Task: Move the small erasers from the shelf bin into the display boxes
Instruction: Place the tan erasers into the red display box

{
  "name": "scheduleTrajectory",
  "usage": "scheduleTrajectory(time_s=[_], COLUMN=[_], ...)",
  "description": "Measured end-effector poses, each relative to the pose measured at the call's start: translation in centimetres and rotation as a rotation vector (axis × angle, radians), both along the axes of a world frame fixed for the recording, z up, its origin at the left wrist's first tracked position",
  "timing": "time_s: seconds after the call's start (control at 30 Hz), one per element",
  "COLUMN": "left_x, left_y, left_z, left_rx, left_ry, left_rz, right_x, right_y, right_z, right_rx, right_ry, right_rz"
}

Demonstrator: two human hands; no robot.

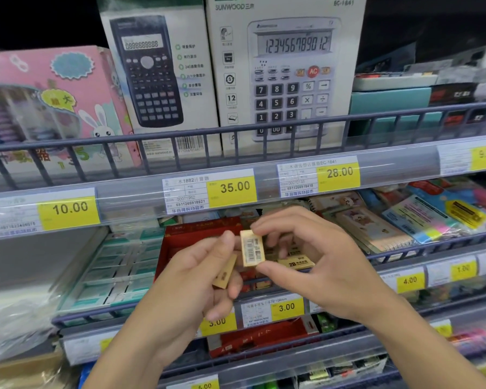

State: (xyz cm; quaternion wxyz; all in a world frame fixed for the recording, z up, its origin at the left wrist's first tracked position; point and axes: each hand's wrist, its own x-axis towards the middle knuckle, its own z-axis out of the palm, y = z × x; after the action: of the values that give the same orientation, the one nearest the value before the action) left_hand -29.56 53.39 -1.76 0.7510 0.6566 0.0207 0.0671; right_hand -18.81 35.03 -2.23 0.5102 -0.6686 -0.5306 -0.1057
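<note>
Right hand [314,265] pinches a small cream eraser [252,248] between thumb and forefinger, barcode side facing out, held upright in front of the shelf. Left hand [205,279] touches the same eraser with its thumb tip; its curled fingers hold a second eraser [225,272], tilted, just left of and below the grip.

Directly behind the grip: a red display box [180,240] on the wire shelf, more cream erasers [295,262] lying in it. Left of it, trays of green-and-white packets [118,265]. Right, notebooks and bright sticky notes [421,220].

Above the grip, a clear price rail with yellow tags [233,189] reading 10.00, 35.00, 28.00. Over that, two calculator boxes [286,68] and a pink rabbit-printed box [54,102] behind a grey wire fence [236,130]. Below, more tags and stocked shelves, dim.
</note>
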Motion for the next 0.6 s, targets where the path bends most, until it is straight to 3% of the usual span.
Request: scheduleTrajectory(time_s=[0.07, 0.3, 0.6], left_x=[-0.1, 0.2, 0.4], left_y=[0.2, -0.1, -0.8], left_z=[0.0, -0.4, -0.2], left_rx=[-0.024, -0.002, 0.044], left_ry=[0.010, 0.007, 0.000], left_rz=[0.003, 0.038, -0.016], right_x=[-0.1, -0.5, -0.3], right_y=[0.1, 0.2, 0.1], right_z=[-0.1, -0.5, -1.7], right_rx=[0.006, -0.082, 0.025], right_ry=[0.024, -0.167, 0.050], right_rz=[-0.008, -0.105, -0.018])
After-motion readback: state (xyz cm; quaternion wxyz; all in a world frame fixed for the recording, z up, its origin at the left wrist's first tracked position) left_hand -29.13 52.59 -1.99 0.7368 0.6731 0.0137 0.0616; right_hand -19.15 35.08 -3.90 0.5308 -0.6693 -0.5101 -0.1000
